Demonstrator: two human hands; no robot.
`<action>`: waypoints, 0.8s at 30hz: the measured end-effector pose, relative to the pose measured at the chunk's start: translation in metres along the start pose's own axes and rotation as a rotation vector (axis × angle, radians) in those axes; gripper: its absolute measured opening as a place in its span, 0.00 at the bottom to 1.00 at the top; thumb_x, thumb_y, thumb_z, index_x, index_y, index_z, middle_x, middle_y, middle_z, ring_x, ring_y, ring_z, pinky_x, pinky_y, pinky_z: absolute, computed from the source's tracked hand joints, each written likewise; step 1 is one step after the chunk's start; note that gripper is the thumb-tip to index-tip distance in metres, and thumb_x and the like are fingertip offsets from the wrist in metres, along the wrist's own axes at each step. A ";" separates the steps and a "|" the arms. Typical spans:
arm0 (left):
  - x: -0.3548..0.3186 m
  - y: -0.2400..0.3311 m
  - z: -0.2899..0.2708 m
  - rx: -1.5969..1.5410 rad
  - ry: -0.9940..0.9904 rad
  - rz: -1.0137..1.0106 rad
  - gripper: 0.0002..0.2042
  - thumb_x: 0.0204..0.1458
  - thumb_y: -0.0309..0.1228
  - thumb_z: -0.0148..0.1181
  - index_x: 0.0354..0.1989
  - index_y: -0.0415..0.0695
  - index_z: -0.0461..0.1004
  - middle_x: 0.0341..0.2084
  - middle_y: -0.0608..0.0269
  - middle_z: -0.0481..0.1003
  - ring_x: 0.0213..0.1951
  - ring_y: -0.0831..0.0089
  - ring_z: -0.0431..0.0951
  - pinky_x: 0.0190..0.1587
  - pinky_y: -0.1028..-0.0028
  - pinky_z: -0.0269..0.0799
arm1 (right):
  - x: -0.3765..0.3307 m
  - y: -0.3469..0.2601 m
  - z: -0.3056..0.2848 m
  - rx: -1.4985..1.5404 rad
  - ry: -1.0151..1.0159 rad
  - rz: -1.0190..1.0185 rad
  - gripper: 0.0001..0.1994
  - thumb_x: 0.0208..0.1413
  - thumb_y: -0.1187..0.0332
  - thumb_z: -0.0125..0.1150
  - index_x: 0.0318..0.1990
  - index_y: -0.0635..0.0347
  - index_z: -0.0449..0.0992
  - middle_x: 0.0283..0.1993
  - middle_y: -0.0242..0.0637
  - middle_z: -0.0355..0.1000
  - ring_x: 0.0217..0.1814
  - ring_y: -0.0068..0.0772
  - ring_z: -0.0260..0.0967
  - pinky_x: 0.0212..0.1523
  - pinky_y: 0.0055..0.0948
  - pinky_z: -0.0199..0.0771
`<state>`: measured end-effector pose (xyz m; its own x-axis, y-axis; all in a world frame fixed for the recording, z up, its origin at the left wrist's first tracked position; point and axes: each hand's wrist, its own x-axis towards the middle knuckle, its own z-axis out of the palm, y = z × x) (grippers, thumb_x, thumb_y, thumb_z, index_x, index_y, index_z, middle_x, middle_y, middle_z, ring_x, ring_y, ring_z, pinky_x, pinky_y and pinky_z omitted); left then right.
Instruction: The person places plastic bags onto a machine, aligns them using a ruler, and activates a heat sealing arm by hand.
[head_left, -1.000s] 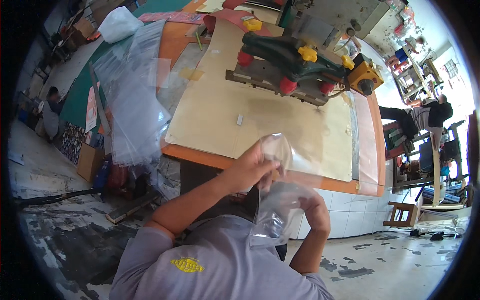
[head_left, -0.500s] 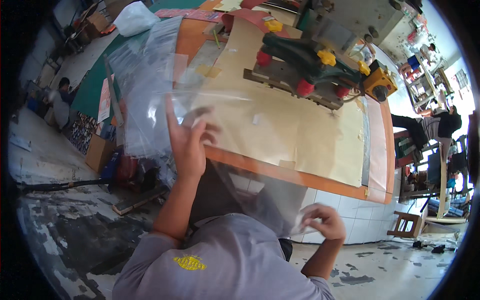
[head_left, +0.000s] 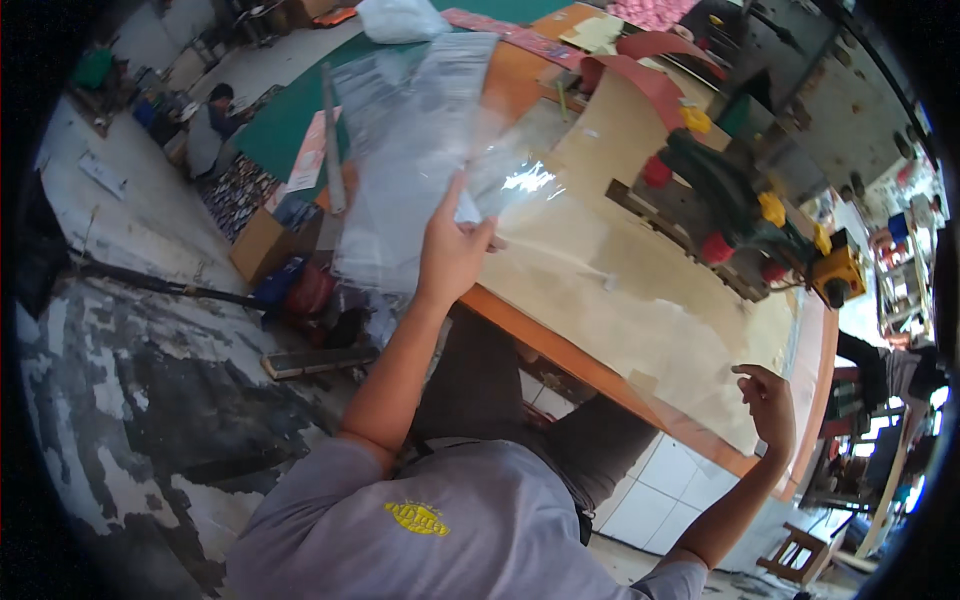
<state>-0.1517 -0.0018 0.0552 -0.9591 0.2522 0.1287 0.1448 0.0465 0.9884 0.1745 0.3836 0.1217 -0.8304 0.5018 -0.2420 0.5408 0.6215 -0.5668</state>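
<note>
A clear plastic sheet (head_left: 560,225) stretches over the beige board (head_left: 640,230) on the table, with a bright glare near its left end. My left hand (head_left: 455,250) pinches the sheet's left part at the board's near left side, index finger pointing away from me. At the right end, my right hand (head_left: 768,405) is raised over the near right corner, fingers curled and pressed together at the sheet's faint edge. A stack of clear plastic sheets (head_left: 400,150) lies just left of my left hand.
A dark green clamp-like machine part (head_left: 725,195) with red and yellow knobs stands over the board's far right. Beside it is a yellow control box (head_left: 838,272). A metal ruler (head_left: 333,140) lies along the stack, and a white plastic bag (head_left: 402,18) sits beyond. A person (head_left: 212,130) sits at far left.
The sheet has gone from hanging partly over my lap to lying across the board. My right hand has moved up and right to the table's near right corner. The view has swung left.
</note>
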 end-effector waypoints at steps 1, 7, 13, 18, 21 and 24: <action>-0.001 0.000 -0.005 0.178 -0.033 0.005 0.42 0.63 0.23 0.64 0.81 0.31 0.44 0.40 0.51 0.87 0.30 0.68 0.87 0.34 0.70 0.83 | 0.008 0.008 0.001 -0.078 0.049 -0.023 0.11 0.64 0.74 0.67 0.52 0.59 0.85 0.22 0.35 0.70 0.26 0.24 0.68 0.30 0.32 0.69; 0.009 0.038 -0.080 0.678 0.174 -0.080 0.19 0.64 0.35 0.67 0.59 0.38 0.80 0.31 0.57 0.85 0.25 0.74 0.83 0.31 0.69 0.78 | 0.026 0.035 0.033 -0.238 0.278 -0.036 0.08 0.66 0.70 0.65 0.49 0.61 0.80 0.27 0.45 0.76 0.29 0.49 0.73 0.36 0.43 0.70; 0.122 -0.040 -0.216 1.190 0.467 -0.034 0.29 0.61 0.55 0.65 0.46 0.34 0.83 0.41 0.40 0.84 0.47 0.45 0.85 0.48 0.51 0.79 | 0.020 0.034 0.057 -0.450 0.522 -0.129 0.13 0.67 0.67 0.65 0.57 0.56 0.79 0.56 0.42 0.76 0.62 0.46 0.72 0.66 0.49 0.65; 0.163 -0.089 -0.253 1.302 0.321 -0.113 0.30 0.59 0.54 0.67 0.48 0.31 0.82 0.43 0.35 0.84 0.49 0.41 0.84 0.51 0.49 0.79 | -0.010 0.004 0.075 -0.438 0.647 -0.269 0.16 0.65 0.67 0.67 0.58 0.56 0.78 0.63 0.43 0.73 0.70 0.50 0.67 0.72 0.50 0.61; 0.172 -0.094 -0.292 0.996 0.297 0.023 0.21 0.61 0.45 0.69 0.46 0.35 0.84 0.33 0.47 0.84 0.38 0.55 0.87 0.39 0.59 0.78 | -0.021 -0.018 0.089 -0.353 0.598 -0.285 0.17 0.62 0.70 0.69 0.57 0.57 0.79 0.64 0.43 0.73 0.71 0.51 0.66 0.74 0.51 0.60; 0.164 -0.049 -0.334 0.022 -0.060 -0.430 0.13 0.66 0.40 0.64 0.47 0.43 0.84 0.26 0.66 0.78 0.28 0.77 0.79 0.30 0.72 0.69 | -0.029 -0.049 0.096 -0.268 0.500 -0.346 0.18 0.59 0.72 0.70 0.57 0.57 0.80 0.63 0.42 0.74 0.72 0.50 0.66 0.74 0.49 0.62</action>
<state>-0.3970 -0.2851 0.0546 -0.9175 0.2609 -0.3001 -0.2593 0.1796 0.9490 0.1598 0.2812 0.0812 -0.8346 0.4252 0.3502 0.3227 0.8927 -0.3147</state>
